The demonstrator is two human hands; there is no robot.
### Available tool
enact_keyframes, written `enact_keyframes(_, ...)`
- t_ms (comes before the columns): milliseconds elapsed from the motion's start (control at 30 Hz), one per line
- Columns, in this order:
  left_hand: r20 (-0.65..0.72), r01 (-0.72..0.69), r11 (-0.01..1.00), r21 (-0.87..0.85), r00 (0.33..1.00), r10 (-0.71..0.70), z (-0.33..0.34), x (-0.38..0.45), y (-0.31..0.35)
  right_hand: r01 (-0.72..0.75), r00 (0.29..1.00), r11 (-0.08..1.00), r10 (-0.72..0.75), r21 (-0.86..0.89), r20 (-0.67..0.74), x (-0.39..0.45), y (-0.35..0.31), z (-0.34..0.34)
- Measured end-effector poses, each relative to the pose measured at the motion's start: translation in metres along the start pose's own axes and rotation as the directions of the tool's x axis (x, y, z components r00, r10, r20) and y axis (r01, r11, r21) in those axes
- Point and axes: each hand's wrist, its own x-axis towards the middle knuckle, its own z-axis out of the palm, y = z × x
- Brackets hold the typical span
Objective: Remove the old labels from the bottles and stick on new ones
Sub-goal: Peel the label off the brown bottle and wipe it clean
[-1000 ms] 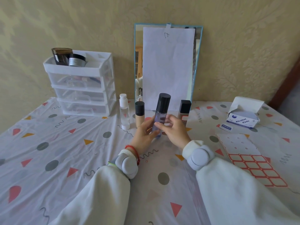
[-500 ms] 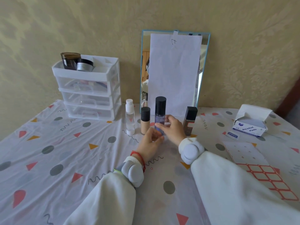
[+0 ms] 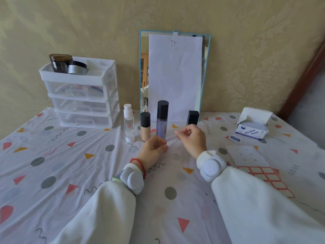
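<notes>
Drawer unit [image 3: 82,95]: well to the left of your left fingers, at the back of the table [image 3: 52,173] by the wall; a dark jar [image 3: 59,63] and a silver-banded pot [image 3: 77,67] stand on its top tray.
Clear bottle [image 3: 128,125]: white cap, upright, just behind and left of your left fingers.
Beige bottle [image 3: 145,126]: black cap, upright, right behind your left fingers, between the clear bottle and the purple one.
Left hand [image 3: 152,152]: fingers loosely curled with the tips near the thumb — nothing visibly in them; the fingertips sit at the foot of the purple bottle, and you cannot tell from here whether they touch it.
Purple bottle [image 3: 162,120]: tall black cap, upright on the table, between your two hands and slightly behind them.
Mirror [image 3: 143,67]: leaning on the wall behind the bottles, a white sheet of paper [image 3: 175,76] covering most of it.
Right hand [image 3: 192,138]: raised, thumb and forefinger pinched together; whether something small is between them cannot be made out.
Dark bottle [image 3: 193,118]: square black cap, just behind your right fingers, its body hidden by them.
Label sheet [image 3: 260,168]: red-bordered stickers, flat on the table to the right of your right wrist.
Alcohol pads box [image 3: 253,126]: open — well right of your right fingers, one sachet [image 3: 235,138] lying just in front of it.
</notes>
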Motion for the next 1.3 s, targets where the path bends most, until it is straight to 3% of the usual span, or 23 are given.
enact_keyframes(100,0.003,-0.002,1.000,-0.030,1.000,0.002,0.001,0.001,-0.001,-0.021,0.979,0.998,0.009,-0.056,-0.202,0.004,0.007,-0.014)
enact_keyframes(167,0.019,-0.005,1.000,-0.030,1.000,0.005,0.000,0.001,-0.002,-0.042,0.972,0.996,0.022,-0.081,-0.235,0.010,0.012,-0.017)
enact_keyframes(400,0.030,-0.006,0.999,-0.032,1.000,0.007,0.001,0.001,-0.005,-0.134,0.990,0.991,0.133,-0.021,-0.035,0.023,0.024,-0.006)
enact_keyframes(667,0.048,0.017,0.999,-0.038,0.999,-0.015,0.001,0.003,-0.006,-0.175,0.985,0.985,0.175,-0.011,-0.004,0.029,0.028,0.000)
enact_keyframes(933,0.058,-0.021,0.996,-0.092,0.998,0.027,0.003,0.000,-0.002,-0.101,0.995,0.993,0.102,0.055,-0.017,0.010,0.024,-0.013)
enact_keyframes(1300,0.068,-0.036,0.992,-0.124,0.997,0.045,0.000,-0.005,0.010,-0.013,0.983,0.953,-0.043,0.302,0.178,-0.034,0.002,-0.003)
